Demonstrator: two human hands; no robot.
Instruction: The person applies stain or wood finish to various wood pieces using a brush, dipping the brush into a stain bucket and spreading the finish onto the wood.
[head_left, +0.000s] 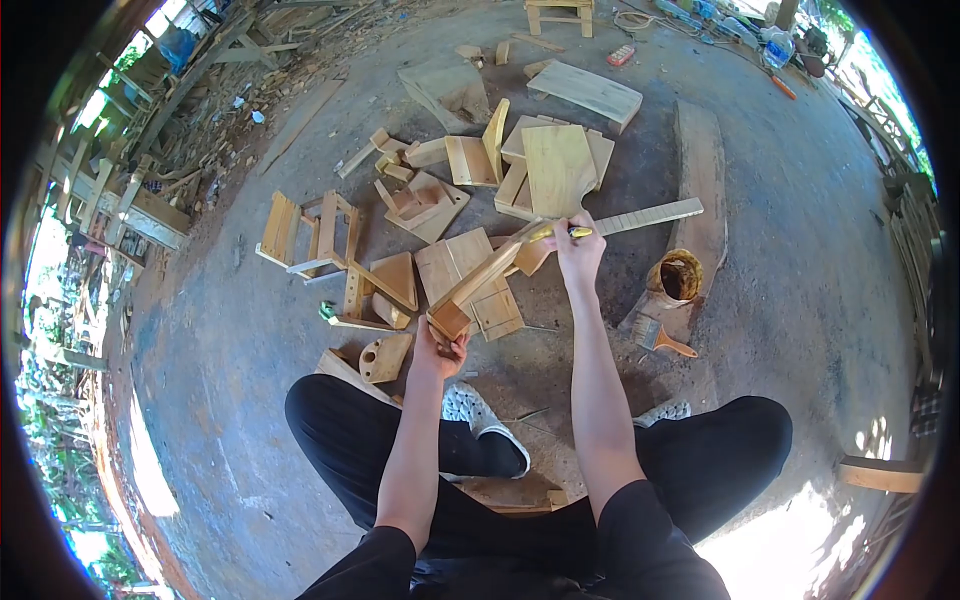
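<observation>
My left hand (441,348) is closed around the near end of a long wooden piece (482,277), which slants up and away to the right. At its far end my right hand (580,243) is closed on a slim yellow tool with a dark end (577,232); its exact kind I cannot tell. A pale wooden strip with cross marks (652,216) reaches out to the right from behind my right hand. Under the held piece lie flat joined boards (468,262). A board with a curved cut-out (558,168) lies just beyond my right hand.
On a long plank (700,160) at right stand a stained pot (676,277) and a paintbrush (664,338). A small wooden frame (318,232) and a block with holes (385,357) lie at left. Further boards (587,92) and a small stool (560,14) are farther off.
</observation>
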